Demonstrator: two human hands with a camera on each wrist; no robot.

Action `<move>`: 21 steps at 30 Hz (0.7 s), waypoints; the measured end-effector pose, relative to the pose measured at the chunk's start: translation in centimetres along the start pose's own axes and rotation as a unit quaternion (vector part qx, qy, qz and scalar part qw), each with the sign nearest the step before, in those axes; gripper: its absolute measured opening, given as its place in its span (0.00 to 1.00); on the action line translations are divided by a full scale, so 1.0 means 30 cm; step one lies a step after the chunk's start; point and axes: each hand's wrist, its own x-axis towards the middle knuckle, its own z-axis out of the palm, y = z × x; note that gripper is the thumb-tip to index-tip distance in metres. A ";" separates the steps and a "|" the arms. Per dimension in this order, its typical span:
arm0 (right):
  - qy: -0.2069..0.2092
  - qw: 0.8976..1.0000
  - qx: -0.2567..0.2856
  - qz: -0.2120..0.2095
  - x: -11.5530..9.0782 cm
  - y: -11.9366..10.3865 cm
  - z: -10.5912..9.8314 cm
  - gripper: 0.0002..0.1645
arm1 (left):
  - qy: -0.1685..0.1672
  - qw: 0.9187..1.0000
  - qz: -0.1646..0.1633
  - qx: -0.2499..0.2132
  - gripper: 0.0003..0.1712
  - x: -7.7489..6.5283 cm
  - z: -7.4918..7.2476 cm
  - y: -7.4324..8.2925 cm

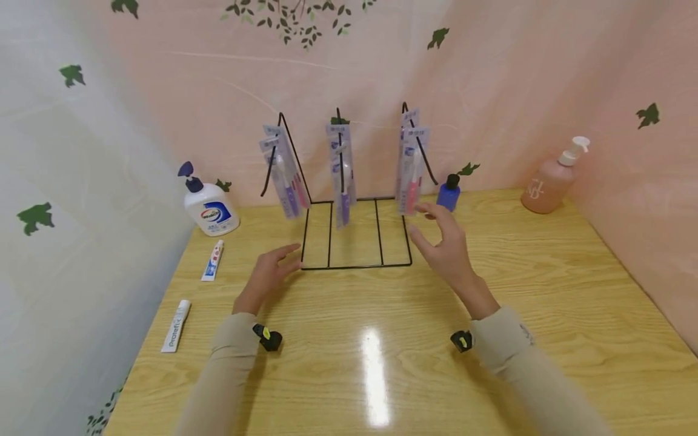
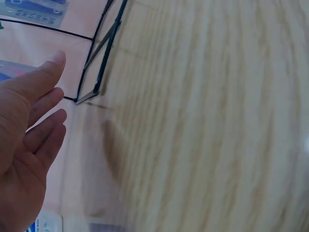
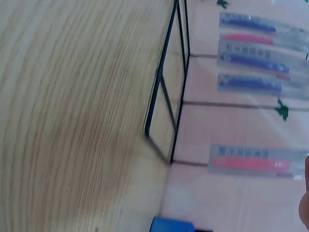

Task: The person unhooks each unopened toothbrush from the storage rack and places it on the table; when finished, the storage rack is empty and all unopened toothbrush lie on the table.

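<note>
A black wire rack (image 1: 357,266) stands at the back of the table. Packaged toothbrushes hang from its hooks: purple and pink ones (image 1: 283,181) on the left, purple ones (image 1: 341,181) in the middle, and a pink one (image 1: 412,181) in front on the right. My left hand (image 1: 267,275) is beside the rack's front left corner, fingers extended and holding nothing. By the lower end of the pink toothbrush pack is my right hand (image 1: 449,248), its thumb and fingers apart. In the right wrist view only fingertips (image 3: 305,203) show at the edge, beyond the pink toothbrush.
At the left stand a white pump bottle (image 1: 212,212) and two tubes, one small toothpaste (image 1: 213,260) and one white (image 1: 176,327). A small blue bottle (image 1: 448,195) is just behind my right hand. Farther right is a pink pump bottle (image 1: 548,184). Patterned cloth (image 1: 360,72) hangs behind.
</note>
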 end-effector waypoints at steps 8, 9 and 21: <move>-0.077 0.994 0.058 -0.047 0.020 -0.095 0.154 0.26 | -0.032 0.999 -0.028 -0.023 0.34 -0.006 0.038 -0.017; -0.084 0.993 0.063 -0.056 0.024 -0.107 0.176 0.26 | -0.036 0.998 -0.035 -0.028 0.34 -0.008 0.040 -0.020; -0.157 0.981 0.112 -0.030 0.078 -0.231 0.444 0.28 | -0.003 1.000 0.000 0.008 0.31 0.011 0.059 -0.056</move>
